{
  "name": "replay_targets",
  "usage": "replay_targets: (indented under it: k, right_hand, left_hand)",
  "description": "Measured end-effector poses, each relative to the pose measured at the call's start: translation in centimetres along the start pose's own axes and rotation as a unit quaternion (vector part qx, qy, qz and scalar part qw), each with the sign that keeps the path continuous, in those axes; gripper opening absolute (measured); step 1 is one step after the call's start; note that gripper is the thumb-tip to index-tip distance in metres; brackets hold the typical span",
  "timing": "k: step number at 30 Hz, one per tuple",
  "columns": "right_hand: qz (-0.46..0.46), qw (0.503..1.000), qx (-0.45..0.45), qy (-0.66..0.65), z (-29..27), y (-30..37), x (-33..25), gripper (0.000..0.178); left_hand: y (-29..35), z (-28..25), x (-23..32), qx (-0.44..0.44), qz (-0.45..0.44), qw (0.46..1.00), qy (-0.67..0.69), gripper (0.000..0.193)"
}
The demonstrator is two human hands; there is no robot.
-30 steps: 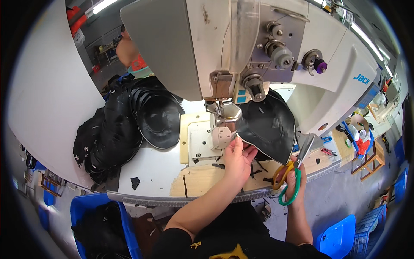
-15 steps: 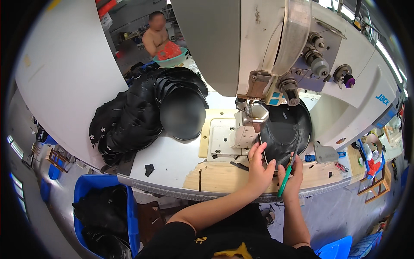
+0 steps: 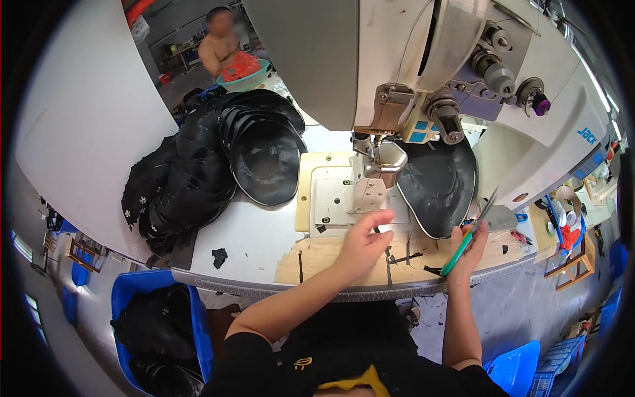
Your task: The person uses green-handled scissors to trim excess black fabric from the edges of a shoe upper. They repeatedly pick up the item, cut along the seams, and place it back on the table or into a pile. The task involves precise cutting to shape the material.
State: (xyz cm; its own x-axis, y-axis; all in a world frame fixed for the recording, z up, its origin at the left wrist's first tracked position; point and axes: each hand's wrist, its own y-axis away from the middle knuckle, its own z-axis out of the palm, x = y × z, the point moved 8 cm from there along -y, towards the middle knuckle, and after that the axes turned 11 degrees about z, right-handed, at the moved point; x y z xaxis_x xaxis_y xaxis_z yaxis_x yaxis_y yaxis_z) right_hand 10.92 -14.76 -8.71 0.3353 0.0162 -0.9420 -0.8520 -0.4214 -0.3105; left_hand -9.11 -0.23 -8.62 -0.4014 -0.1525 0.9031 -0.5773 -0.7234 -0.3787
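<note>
A black leather-like panel (image 3: 436,188) with a rounded, pale edge lies to the right of the sewing machine's post (image 3: 374,188), its far part under the machine head. My right hand (image 3: 468,253) is closed around green-handled scissors (image 3: 458,257), just off the panel's near right edge. The scissor blades point up and away from me. My left hand (image 3: 364,246) hovers over the near table edge, left of the panel and apart from it. Its thumb and fingers are spread, and nothing shows between them.
Stacked black panels (image 3: 264,159) spread over the table's left side. Black scraps (image 3: 403,257) lie by the front edge. A blue bin (image 3: 202,331) with black pieces stands at lower left. The sewing machine arm (image 3: 555,139) fills the right. Another person (image 3: 218,49) sits behind a basin (image 3: 248,81).
My left hand has come off the panel and moved left. My right hand has moved right with the scissors, away from the panel's edge. The whole view has shifted slightly.
</note>
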Motion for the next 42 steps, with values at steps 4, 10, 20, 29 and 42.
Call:
replay_targets:
  k: [4, 10, 20, 29, 42]
  right_hand:
    - [-0.109, 0.988, 0.030, -0.108, -0.7, 2.5, -0.3, 0.054]
    - [-0.110, 0.985, 0.036, -0.129, -0.9, 2.7, -0.2, 0.055]
    - [-0.087, 0.988, 0.018, -0.126, -0.6, 2.3, 0.6, 0.057]
    - [-0.076, 0.993, 0.015, -0.083, -0.5, 2.4, 0.6, 0.058]
    - [-0.165, 0.935, -0.282, -0.139, 10.2, 11.3, -15.1, 0.091]
  left_hand:
    - [0.1, -12.2, 3.0, 0.105, 0.060, 0.980, -0.161, 0.021]
    - [-5.2, -23.4, 11.6, 0.186, 0.268, 0.727, -0.604, 0.020]
    - [-13.0, -30.9, 10.6, 0.090, 0.161, 0.523, -0.832, 0.015]
    - [-5.7, -24.2, 18.8, 0.130, 0.359, 0.717, -0.584, 0.014]
    - [4.9, -5.9, 23.7, -0.001, 0.398, 0.746, -0.534, 0.019]
